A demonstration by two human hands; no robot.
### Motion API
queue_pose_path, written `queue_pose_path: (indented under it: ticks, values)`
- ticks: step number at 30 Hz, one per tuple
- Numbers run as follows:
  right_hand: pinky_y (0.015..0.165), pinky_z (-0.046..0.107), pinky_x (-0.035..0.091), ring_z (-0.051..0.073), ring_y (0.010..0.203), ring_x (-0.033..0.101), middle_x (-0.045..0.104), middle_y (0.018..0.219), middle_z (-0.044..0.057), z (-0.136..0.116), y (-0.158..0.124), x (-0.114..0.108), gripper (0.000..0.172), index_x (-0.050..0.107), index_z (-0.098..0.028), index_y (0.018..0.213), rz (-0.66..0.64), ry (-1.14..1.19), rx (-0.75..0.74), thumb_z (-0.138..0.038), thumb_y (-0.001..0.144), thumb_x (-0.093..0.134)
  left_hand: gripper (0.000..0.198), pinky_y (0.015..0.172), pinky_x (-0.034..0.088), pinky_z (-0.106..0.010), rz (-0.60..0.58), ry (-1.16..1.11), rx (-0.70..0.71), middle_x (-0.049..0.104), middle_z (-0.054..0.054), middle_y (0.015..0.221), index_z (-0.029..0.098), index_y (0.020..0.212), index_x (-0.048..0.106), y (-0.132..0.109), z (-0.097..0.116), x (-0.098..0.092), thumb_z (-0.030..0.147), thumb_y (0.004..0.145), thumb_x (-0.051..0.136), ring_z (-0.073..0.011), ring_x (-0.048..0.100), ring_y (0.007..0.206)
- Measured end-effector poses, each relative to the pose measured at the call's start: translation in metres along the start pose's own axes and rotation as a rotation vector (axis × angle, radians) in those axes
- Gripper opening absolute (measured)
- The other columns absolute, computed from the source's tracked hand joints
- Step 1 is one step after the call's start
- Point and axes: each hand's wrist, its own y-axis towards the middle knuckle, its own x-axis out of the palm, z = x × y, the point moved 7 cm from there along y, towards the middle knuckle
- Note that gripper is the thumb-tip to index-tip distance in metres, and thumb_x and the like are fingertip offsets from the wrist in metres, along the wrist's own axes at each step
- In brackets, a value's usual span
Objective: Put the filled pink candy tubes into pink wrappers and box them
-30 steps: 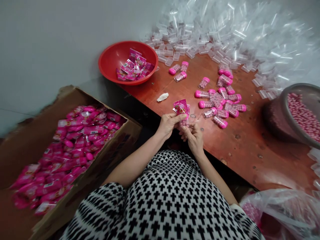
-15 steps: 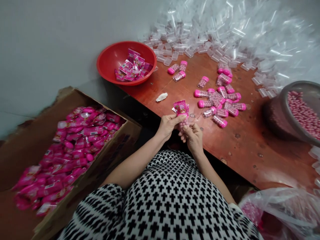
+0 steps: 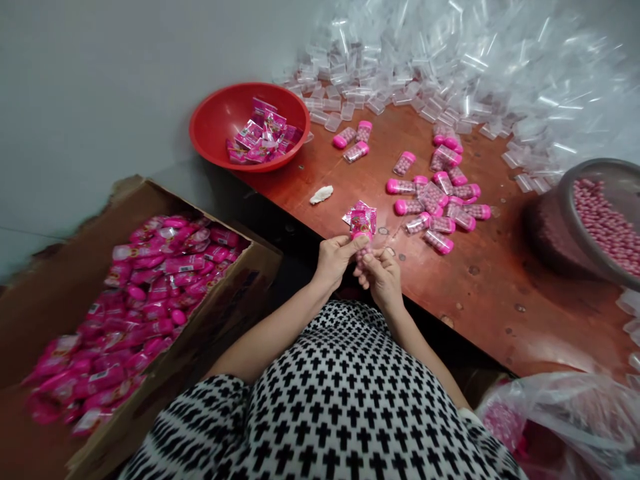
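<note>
A small clear tube of pink candies (image 3: 363, 249) is between my two hands at the table's near edge, its pink end pointing away from me. My left hand (image 3: 334, 263) pinches it from the left, thumb across its upper part. From the right, my right hand (image 3: 385, 276) grips the lower part with thumb and curled fingers. Just beyond the pink end are shiny pink printed wrappers (image 3: 360, 215); whether they are attached to the tube or lie on the table, I cannot tell. Fingers cover much of the tube.
Several filled tubes (image 3: 440, 241) lie right of my hands. A red bowl (image 3: 205, 137) holds pink wrappers. Clear empty tubes (image 3: 333, 121) are heaped at the back. A candy bucket (image 3: 555, 220) stands right; a cardboard box (image 3: 250, 280) of wrapped pink tubes is left. A white scrap (image 3: 321, 195) lies nearby.
The tube and both hands have shifted slightly down and left. The wrappers beyond the pink end now look more spread out, and more of that end shows.
</note>
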Motion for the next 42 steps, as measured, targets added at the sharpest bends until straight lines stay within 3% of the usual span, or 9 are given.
queue_pose_path:
  ticks: [7, 13, 23, 26, 30, 32, 35, 39, 42]
  values:
    - [0.028, 0.014, 0.030, 0.005, 0.032, 0.046, 0.061, 0.050, -0.004, 0.005, 0.004, 0.001, 0.033, 0.053, -0.019, 0.069, -0.004, 0.155, 0.085, -0.044, 0.069, 0.074, 0.036, 0.038, 0.043, -0.025, -0.170, -0.066, -0.106, 0.053, 0.001, 0.047, 0.011, 0.058, 0.061, -0.009, -0.013, 0.009, 0.042, 0.064, 0.078, -0.0103, 0.049, 0.035]
    - [0.051, 0.020, 0.056, 0.010, 0.057, 0.066, 0.071, 0.074, -0.001, -0.005, 0.002, 0.005, 0.035, 0.061, -0.020, 0.090, -0.092, 0.158, 0.027, -0.041, 0.068, 0.078, 0.033, 0.051, 0.048, -0.020, -0.033, -0.135, -0.064, 0.062, -0.002, 0.061, 0.010, 0.065, 0.066, -0.002, 0.002, -0.009, 0.037, 0.060, 0.082, -0.0079, 0.056, 0.052]
    - [0.045, 0.019, 0.055, 0.010, 0.044, 0.062, 0.067, 0.057, -0.005, 0.000, 0.017, 0.008, 0.036, 0.056, -0.019, 0.073, -0.012, 0.125, -0.004, -0.038, 0.060, 0.084, 0.031, 0.059, 0.051, -0.023, -0.081, -0.173, -0.153, 0.063, -0.002, 0.060, 0.008, 0.062, 0.064, -0.016, -0.011, -0.011, 0.031, 0.057, 0.085, -0.0086, 0.058, 0.055]
    - [0.044, 0.019, 0.054, 0.010, 0.046, 0.063, 0.070, 0.060, -0.003, -0.001, 0.017, 0.020, 0.036, 0.056, -0.019, 0.076, -0.082, 0.060, 0.032, -0.040, 0.063, 0.082, 0.028, 0.074, 0.055, -0.031, -0.024, -0.242, -0.044, 0.072, -0.007, 0.081, 0.011, 0.077, 0.068, -0.021, 0.016, -0.041, 0.032, 0.065, 0.080, -0.0169, 0.068, 0.074]
    - [0.043, 0.017, 0.050, 0.009, 0.048, 0.063, 0.071, 0.064, -0.001, -0.010, 0.018, 0.021, 0.032, 0.055, -0.019, 0.077, -0.107, 0.012, 0.005, -0.042, 0.071, 0.076, 0.038, 0.087, 0.053, -0.032, 0.310, -0.443, 0.407, 0.074, -0.002, 0.100, 0.018, 0.098, 0.062, -0.033, 0.075, -0.123, 0.052, 0.089, 0.049, -0.0166, 0.069, 0.091]
    - [0.042, 0.016, 0.049, 0.008, 0.046, 0.062, 0.071, 0.064, -0.001, -0.010, 0.019, 0.015, 0.031, 0.055, -0.019, 0.076, -0.078, 0.001, 0.003, -0.043, 0.073, 0.073, 0.039, 0.090, 0.052, -0.033, 0.443, -0.446, 0.463, 0.074, -0.002, 0.099, 0.019, 0.095, 0.058, -0.032, 0.083, -0.150, 0.056, 0.090, 0.044, -0.0167, 0.069, 0.093]
    - [0.042, 0.016, 0.048, 0.007, 0.046, 0.060, 0.070, 0.063, -0.001, -0.006, 0.019, 0.009, 0.031, 0.055, -0.018, 0.075, -0.048, -0.032, 0.022, -0.044, 0.073, 0.073, 0.035, 0.095, 0.049, -0.041, 0.471, -0.189, 0.418, 0.072, -0.007, 0.105, 0.020, 0.104, 0.056, -0.007, 0.077, -0.149, 0.050, 0.084, 0.057, -0.0200, 0.069, 0.095]
    - [0.042, 0.016, 0.047, 0.008, 0.046, 0.060, 0.070, 0.063, -0.001, -0.003, 0.013, 0.007, 0.031, 0.056, -0.018, 0.076, -0.041, -0.085, 0.025, -0.045, 0.072, 0.073, 0.048, 0.111, 0.034, -0.041, 0.288, 0.652, 0.617, 0.055, -0.011, 0.137, 0.020, 0.118, 0.061, 0.051, 0.078, -0.097, 0.047, 0.079, 0.066, -0.0250, 0.050, 0.128]
    - [0.042, 0.017, 0.047, 0.008, 0.046, 0.059, 0.070, 0.062, -0.001, -0.003, 0.007, 0.004, 0.032, 0.056, -0.019, 0.075, -0.023, -0.103, 0.035, -0.045, 0.072, 0.073, 0.036, 0.114, 0.025, -0.050, 0.257, 1.093, 0.676, 0.056, -0.011, 0.136, 0.020, 0.116, 0.065, 0.093, 0.071, -0.074, 0.038, 0.086, 0.058, -0.0279, 0.045, 0.132]
